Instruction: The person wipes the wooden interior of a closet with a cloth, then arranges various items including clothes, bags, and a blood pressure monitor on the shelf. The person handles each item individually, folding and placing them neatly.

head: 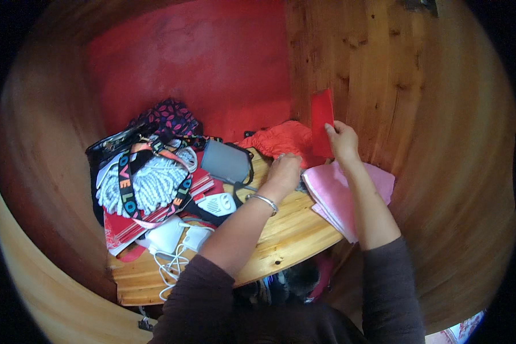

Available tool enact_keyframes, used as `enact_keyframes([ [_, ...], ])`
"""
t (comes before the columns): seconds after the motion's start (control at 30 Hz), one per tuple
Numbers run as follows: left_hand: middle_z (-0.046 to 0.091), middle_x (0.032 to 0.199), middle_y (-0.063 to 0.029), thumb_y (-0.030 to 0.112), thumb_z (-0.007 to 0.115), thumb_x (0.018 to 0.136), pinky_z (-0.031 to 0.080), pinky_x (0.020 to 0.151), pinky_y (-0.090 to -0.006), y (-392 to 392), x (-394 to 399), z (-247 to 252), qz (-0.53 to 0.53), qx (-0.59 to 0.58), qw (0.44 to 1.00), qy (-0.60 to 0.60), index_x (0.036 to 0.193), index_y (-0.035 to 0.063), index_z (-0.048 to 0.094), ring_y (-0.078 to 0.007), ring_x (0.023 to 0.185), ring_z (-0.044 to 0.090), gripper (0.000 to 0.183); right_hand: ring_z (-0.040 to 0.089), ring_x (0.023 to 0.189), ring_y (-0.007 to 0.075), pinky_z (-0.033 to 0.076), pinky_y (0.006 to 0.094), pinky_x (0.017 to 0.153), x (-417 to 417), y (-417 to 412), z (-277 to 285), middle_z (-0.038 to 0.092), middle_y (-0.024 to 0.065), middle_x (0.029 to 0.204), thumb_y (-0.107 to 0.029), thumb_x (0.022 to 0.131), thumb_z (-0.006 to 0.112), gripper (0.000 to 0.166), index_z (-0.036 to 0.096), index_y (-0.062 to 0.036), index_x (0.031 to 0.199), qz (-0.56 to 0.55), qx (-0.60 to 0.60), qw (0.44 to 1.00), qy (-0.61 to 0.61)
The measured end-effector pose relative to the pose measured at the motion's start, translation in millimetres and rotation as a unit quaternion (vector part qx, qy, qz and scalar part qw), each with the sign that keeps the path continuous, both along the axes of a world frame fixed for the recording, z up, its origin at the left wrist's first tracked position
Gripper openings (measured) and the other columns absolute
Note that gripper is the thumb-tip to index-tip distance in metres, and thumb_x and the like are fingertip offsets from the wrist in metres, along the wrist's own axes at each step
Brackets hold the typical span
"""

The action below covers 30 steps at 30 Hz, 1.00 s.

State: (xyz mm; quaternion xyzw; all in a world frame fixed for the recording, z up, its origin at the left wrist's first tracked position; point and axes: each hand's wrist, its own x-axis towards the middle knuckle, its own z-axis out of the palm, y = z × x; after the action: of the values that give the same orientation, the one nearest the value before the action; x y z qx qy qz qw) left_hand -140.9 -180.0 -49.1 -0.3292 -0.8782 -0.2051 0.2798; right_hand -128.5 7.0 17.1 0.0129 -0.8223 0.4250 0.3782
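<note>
In my right hand (344, 139) is a flat red rectangular item (322, 122), perhaps an envelope, gripped at its right edge and raised upright. My left hand (286, 174) wears a silver bracelet and has its fingers curled at the front edge of a crumpled orange-red cloth (284, 136). Whether those fingers pinch anything is hidden. Below my right wrist lies a folded pink towel (331, 189), overhanging the front edge of the wooden shelf (284, 232). A grey box-like item (225, 161) stands left of my left hand.
At the left, a lettered strap (127, 185) crosses a white-grey chunky knit bundle (155, 180) atop red books (120, 232). A white plug-like device (219, 204), white cables (172, 266) and a dark patterned cloth (172, 116) lie around it. A wooden wall (395, 107) rises at right.
</note>
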Motion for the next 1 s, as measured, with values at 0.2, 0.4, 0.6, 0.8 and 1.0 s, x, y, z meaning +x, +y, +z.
enact_keyframes([
  [0.2, 0.067, 0.101, -0.0191, 0.011, 0.057, 0.083, 0.052, 0.084, -0.0445, 39, -21, 10, 0.077, -0.109, 0.989, -0.059, 0.092, 0.0034, 0.070, -0.0339, 0.100, 0.064, 0.018, 0.060, 0.087, 0.0411, 0.048, 0.0461, 0.078, 13, -2, -12, 0.060, 0.0220, 0.091, -0.013, 0.089, 0.060, 0.018, 0.064, -0.0039, 0.103, -0.095, 0.064, 0.984, 0.134],
  [0.4, 0.069, 0.103, -0.0174, 0.014, 0.057, 0.083, 0.054, 0.080, -0.0451, 58, -40, 21, 0.123, -0.187, 0.968, -0.112, 0.097, 0.0065, 0.071, -0.0335, 0.098, 0.067, 0.021, 0.066, 0.079, 0.0320, 0.051, 0.0416, 0.071, -17, 11, -8, 0.066, 0.0209, 0.092, -0.008, 0.088, 0.062, 0.025, 0.057, 0.0010, 0.111, -0.035, 0.047, 0.997, 0.041],
  [0.6, 0.069, 0.100, -0.0201, 0.015, 0.052, 0.086, 0.054, 0.076, -0.0496, 36, -61, 27, 0.153, -0.054, 0.980, -0.114, 0.093, 0.0068, 0.070, -0.0349, 0.095, 0.067, 0.020, 0.061, 0.095, 0.0457, 0.049, 0.0496, 0.083, -21, 1, 4, 0.064, 0.0285, 0.095, -0.006, 0.080, 0.065, 0.034, 0.050, 0.0025, 0.110, -0.050, 0.032, 0.998, -0.012],
  [0.8, 0.067, 0.099, -0.0239, 0.021, 0.053, 0.086, 0.052, 0.081, -0.0510, -14, -92, 59, 0.244, 0.128, 0.957, -0.096, 0.107, 0.0031, 0.060, -0.0414, 0.096, 0.064, 0.028, 0.067, 0.089, 0.0378, 0.055, 0.0446, 0.074, -47, -3, -29, 0.067, 0.0236, 0.097, -0.001, 0.080, 0.066, 0.041, 0.049, 0.0019, 0.117, -0.067, 0.080, 0.989, -0.105],
  [1.0, 0.066, 0.096, -0.0252, 0.024, 0.054, 0.088, 0.051, 0.079, -0.0532, -12, -90, 57, 0.228, 0.186, 0.950, -0.099, 0.108, 0.0057, 0.056, -0.0427, 0.093, 0.064, 0.028, 0.069, 0.069, 0.0344, 0.056, 0.0426, 0.048, -92, -22, -56, 0.068, 0.0215, 0.090, -0.001, 0.085, 0.064, 0.037, 0.050, -0.0009, 0.119, 0.136, -0.245, 0.906, -0.316],
])
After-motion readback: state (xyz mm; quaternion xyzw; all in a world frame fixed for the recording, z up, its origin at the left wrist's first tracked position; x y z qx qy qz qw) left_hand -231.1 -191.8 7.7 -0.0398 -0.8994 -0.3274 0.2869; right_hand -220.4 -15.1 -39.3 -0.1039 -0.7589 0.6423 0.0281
